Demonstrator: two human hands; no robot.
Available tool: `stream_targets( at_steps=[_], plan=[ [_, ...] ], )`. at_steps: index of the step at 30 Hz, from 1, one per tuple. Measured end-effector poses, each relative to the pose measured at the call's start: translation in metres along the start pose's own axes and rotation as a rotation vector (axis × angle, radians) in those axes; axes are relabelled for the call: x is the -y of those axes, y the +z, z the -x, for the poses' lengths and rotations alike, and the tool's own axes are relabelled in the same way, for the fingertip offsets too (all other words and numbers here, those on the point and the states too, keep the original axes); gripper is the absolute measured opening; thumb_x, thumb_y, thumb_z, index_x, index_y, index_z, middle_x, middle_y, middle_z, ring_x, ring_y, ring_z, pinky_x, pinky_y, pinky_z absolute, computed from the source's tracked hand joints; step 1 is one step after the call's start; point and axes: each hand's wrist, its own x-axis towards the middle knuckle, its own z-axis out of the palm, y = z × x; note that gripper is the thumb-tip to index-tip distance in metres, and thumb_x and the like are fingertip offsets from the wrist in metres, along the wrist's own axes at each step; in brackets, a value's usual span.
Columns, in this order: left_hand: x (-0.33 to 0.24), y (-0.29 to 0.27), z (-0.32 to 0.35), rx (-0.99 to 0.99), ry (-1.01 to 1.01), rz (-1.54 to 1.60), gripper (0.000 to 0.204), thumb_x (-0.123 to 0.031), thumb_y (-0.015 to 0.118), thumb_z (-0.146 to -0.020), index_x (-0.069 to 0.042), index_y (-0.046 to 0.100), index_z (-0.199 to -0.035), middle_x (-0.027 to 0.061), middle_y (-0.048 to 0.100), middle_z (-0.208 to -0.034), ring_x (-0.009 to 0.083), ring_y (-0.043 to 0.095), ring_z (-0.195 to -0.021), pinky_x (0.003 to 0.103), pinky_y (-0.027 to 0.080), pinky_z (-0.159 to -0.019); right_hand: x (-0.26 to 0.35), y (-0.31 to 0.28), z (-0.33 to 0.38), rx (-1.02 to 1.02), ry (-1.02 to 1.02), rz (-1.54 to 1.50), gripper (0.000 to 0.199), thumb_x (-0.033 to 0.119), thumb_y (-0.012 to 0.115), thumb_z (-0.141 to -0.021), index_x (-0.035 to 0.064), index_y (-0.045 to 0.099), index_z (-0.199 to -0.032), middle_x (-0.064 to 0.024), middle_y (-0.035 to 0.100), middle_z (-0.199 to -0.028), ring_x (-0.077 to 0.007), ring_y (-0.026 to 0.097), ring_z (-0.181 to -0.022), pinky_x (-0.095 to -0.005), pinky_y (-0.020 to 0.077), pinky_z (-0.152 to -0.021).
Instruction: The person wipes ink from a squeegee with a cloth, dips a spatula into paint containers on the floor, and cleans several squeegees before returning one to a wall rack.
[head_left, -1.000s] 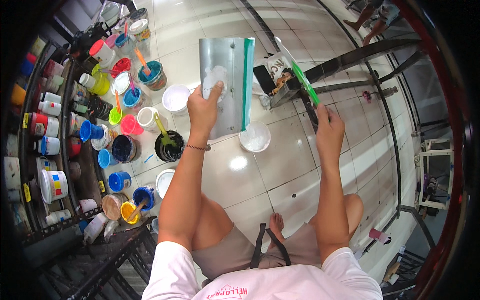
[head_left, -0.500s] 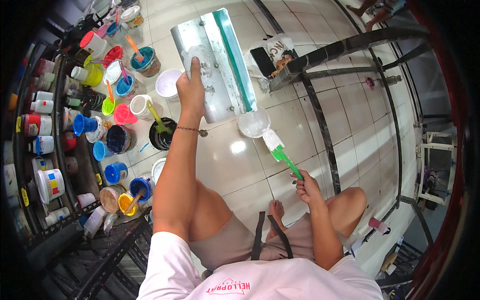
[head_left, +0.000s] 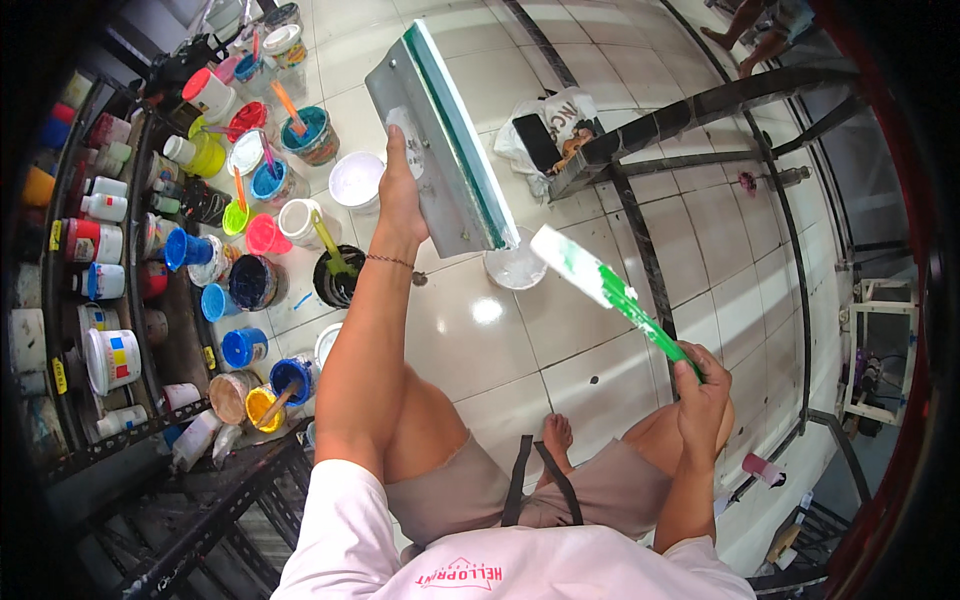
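Note:
My left hand (head_left: 402,200) is closed on a wide metal squeegee (head_left: 432,165) with a green blade along its right side. White paste smears the metal near my thumb. My right hand (head_left: 702,392) grips the green handle of a spatula (head_left: 640,315), whose far end is coated in white paste and points up and left toward the squeegee's lower corner. Below that corner, a white tub (head_left: 514,270) stands on the tiled floor, partly covered by the squeegee and spatula. White residue shows inside the tub.
Paint tubs, some with stirring sticks, crowd the left floor, including a white one (head_left: 357,182) and a dark one (head_left: 338,278). A rack of bottles (head_left: 100,300) stands beyond. On the right is a black metal frame (head_left: 690,110), beside a plastic bag with a phone (head_left: 537,143). Another person's feet (head_left: 735,45) show far right.
The spatula has moved right and toward me, away from the tub, with my right hand. The squeegee has tilted in my left hand, its metal face turning more edge-on.

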Motion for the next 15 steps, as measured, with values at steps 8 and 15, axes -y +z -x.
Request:
stream_targets(
  at_steps=[8, 15],
  plan=[
    [-0.003, 0.008, 0.008, 0.009, 0.004, -0.052, 0.063, -0.056, 0.047, -0.092, -0.003, 0.048, -0.126, 0.0098, 0.060, -0.111, 0.0218, 0.061, -0.099, 0.038, 0.052, -0.085, 0.033, -0.003, -0.005, 0.073, -0.108, 0.158, 0.021, 0.008, 0.063, -0.077, -0.0050, 0.066, -0.094, -0.0064, 0.057, -0.071, -0.0115, 0.050, -0.066, -0.0254, 0.0399, -0.060],
    [-0.002, 0.021, 0.022, 0.036, 0.000, -0.183, 0.064, -0.054, 0.048, -0.093, 0.003, 0.050, -0.122, 0.0119, 0.062, -0.111, 0.0206, 0.062, -0.097, 0.035, 0.052, -0.084, 0.037, 0.005, -0.019, 0.073, -0.016, 0.127, 0.024, 0.009, 0.064, -0.078, -0.0078, 0.065, -0.094, -0.0049, 0.059, -0.076, -0.0102, 0.051, -0.069, -0.0231, 0.0404, -0.062]
  ],
)
